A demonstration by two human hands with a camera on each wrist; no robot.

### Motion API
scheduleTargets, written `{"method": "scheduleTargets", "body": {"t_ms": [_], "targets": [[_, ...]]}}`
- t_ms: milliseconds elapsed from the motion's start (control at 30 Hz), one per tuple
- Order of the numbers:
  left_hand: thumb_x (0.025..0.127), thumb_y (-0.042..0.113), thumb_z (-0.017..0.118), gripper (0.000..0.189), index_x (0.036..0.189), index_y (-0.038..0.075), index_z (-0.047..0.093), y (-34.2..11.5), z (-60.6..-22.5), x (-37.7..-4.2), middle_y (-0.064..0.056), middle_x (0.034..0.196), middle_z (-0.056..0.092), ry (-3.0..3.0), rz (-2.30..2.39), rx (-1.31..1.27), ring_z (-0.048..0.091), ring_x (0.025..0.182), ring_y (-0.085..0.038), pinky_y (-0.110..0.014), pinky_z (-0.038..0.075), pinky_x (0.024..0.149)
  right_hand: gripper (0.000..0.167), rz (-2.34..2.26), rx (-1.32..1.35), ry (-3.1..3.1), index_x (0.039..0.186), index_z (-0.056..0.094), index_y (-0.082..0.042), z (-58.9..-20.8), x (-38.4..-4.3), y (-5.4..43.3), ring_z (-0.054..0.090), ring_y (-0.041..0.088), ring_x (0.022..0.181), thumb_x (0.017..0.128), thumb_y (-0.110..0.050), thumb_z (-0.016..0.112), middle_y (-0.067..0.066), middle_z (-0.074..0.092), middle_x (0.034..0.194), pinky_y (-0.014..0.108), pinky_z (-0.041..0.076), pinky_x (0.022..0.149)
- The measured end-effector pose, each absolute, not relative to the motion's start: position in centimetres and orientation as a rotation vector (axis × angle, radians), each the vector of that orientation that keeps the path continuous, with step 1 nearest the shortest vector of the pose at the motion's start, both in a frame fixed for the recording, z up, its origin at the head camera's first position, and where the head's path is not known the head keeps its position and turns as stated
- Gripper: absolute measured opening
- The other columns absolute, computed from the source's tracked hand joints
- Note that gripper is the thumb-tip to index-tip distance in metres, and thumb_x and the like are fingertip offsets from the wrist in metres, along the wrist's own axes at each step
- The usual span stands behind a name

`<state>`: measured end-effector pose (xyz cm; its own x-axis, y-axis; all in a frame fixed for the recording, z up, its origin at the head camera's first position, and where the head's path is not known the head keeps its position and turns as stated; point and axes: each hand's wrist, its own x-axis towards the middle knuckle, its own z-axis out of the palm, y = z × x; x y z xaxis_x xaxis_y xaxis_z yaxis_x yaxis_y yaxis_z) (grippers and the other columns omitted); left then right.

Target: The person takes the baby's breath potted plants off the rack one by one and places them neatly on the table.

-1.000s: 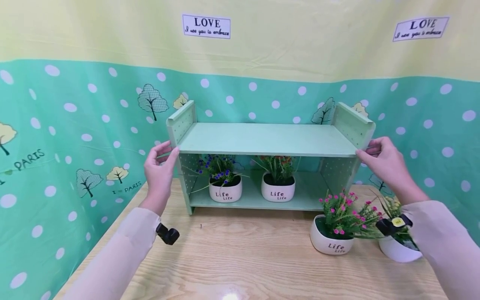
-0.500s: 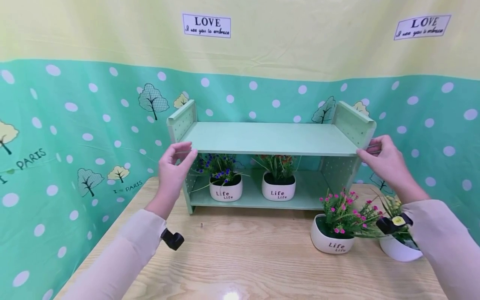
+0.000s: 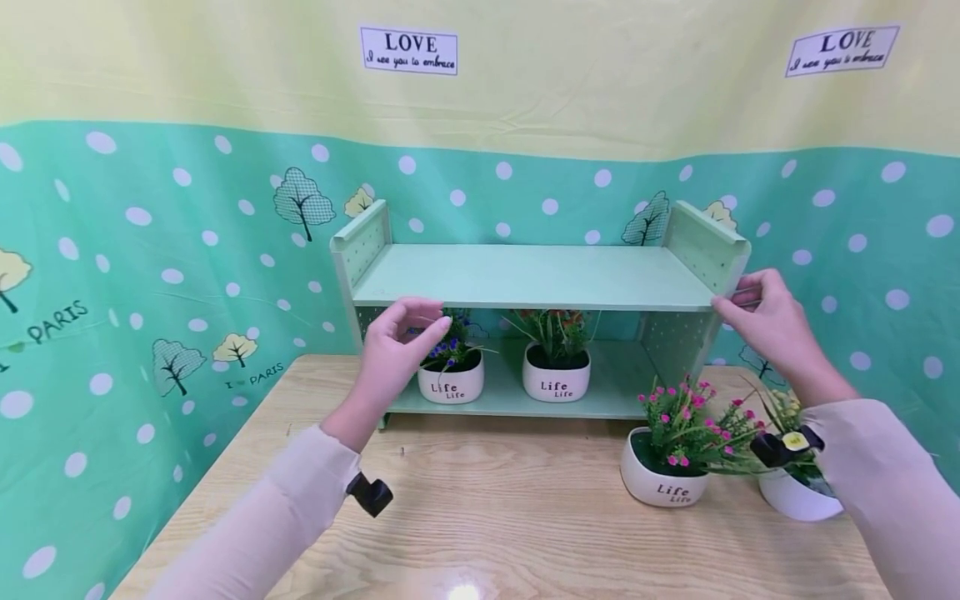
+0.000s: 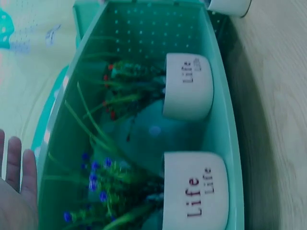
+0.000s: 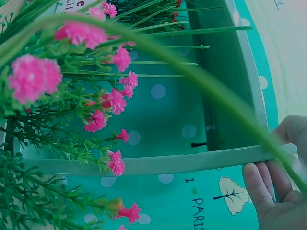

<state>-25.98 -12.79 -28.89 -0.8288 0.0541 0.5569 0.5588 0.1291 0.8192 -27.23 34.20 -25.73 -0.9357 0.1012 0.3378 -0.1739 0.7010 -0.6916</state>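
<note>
A light green two-tier shelf (image 3: 525, 275) stands on the wooden table. On its right side panel, at the level of the upper board, my right hand (image 3: 765, 315) pinches the front edge between thumb and fingers; the right wrist view shows those fingers (image 5: 261, 189) around the panel edge. My left hand (image 3: 393, 350) is held before the left part of the shelf with loosely bent fingers and nothing in it. It overlaps the plant with blue flowers, whose white pot (image 3: 452, 385) sits on the lower board. Beside that is a white pot (image 3: 557, 381) with orange-red flowers.
Right of centre, a white pot (image 3: 663, 487) with pink flowers stands on the table (image 3: 480, 508) before the shelf. Partly behind my right forearm is another white pot (image 3: 798, 497) with yellow flowers. A polka-dot curtain (image 3: 142, 292) hangs behind and to the left.
My left hand has let go of the shelf's left side panel and moved right, in front of the blue-flowered plant. The right hand keeps its hold on the right panel.
</note>
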Motion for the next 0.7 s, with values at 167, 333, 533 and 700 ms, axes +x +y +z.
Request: {"method": "scheduleTargets", "body": {"t_ms": [167, 333, 533, 700], "targets": [[0.093, 0.020, 0.075, 0.026, 0.116, 0.011, 0.068, -11.2, -29.1, -25.6, -0.006, 0.111, 0.067, -2.076, -1.715, -0.697, 0.062, 0.101, -0.019, -0.032, 0.054, 0.084, 0.065, 1.098, 0.062, -2.552, 0.135, 0.031, 0.006, -25.7, -27.2, 34.2, 0.050, 0.037, 0.110, 0.101, -0.044, 0.054, 0.027, 0.046, 0.128, 0.015, 0.047, 0.064], [0.092, 0.019, 0.075, 0.024, 0.115, 0.015, 0.070, -9.5, -29.5, -25.4, -0.006, 0.112, 0.068, -2.106, -1.708, -0.759, 0.064, 0.099, -0.017, -0.037, 0.057, 0.084, 0.065, 1.100, 0.067, -2.552, 0.136, 0.030, 0.006, -25.8, -27.0, 34.1, 0.049, 0.037, 0.111, 0.101, -0.044, 0.053, 0.027, 0.045, 0.128, 0.015, 0.046, 0.064], [0.092, 0.017, 0.075, 0.024, 0.115, 0.015, 0.070, -7.7, -30.6, -25.4, 0.002, 0.110, 0.070, -2.194, -1.737, -0.934, 0.066, 0.100, -0.017, -0.040, 0.056, 0.087, 0.065, 1.108, 0.069, -2.555, 0.136, 0.030, 0.006, -25.7, -27.1, 34.1, 0.049, 0.037, 0.111, 0.101, -0.044, 0.054, 0.027, 0.045, 0.129, 0.015, 0.047, 0.065], [0.093, 0.025, 0.075, 0.030, 0.122, 0.022, 0.068, -6.5, -31.4, -25.4, 0.004, 0.118, 0.068, -2.361, -1.704, -1.067, 0.064, 0.109, -0.015, -0.040, 0.051, 0.096, 0.064, 1.101, 0.070, -2.553, 0.136, 0.030, 0.005, -25.6, -27.1, 33.9, 0.050, 0.035, 0.110, 0.101, -0.043, 0.054, 0.026, 0.046, 0.128, 0.014, 0.047, 0.065]]}}
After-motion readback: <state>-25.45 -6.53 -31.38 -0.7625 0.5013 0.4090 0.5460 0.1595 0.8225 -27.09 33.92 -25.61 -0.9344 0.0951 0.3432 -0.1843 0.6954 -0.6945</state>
